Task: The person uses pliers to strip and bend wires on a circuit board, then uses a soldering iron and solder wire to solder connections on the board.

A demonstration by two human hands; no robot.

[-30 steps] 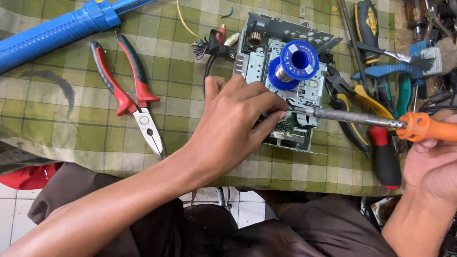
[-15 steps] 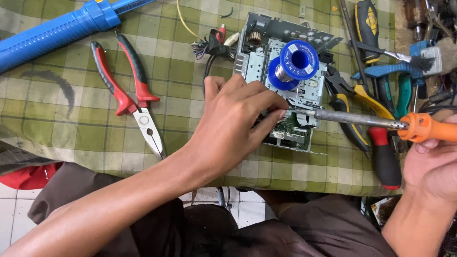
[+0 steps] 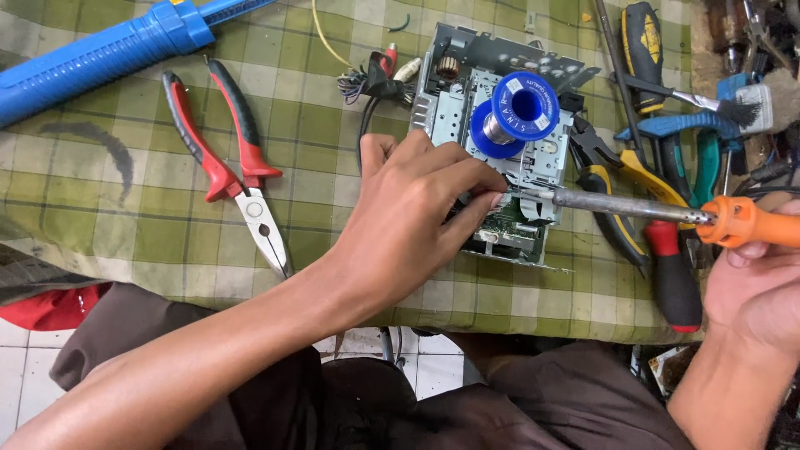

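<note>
The scene is evenly and brightly lit by diffuse light from above. Only soft, short shadows are cast beneath the left hand (image 3: 412,225) and the pliers (image 3: 229,162). Mild glare is seen on the iron's (image 3: 633,207) metal shaft. Focus is held across the cloth (image 3: 100,217). Slight softness is noted at the frame corners.

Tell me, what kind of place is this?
Probably a small electronics repair bench. The right hand holds a soldering iron to an opened metal device, a blue solder spool sits on it, and red-handled pliers lie on the checked cloth.
</note>
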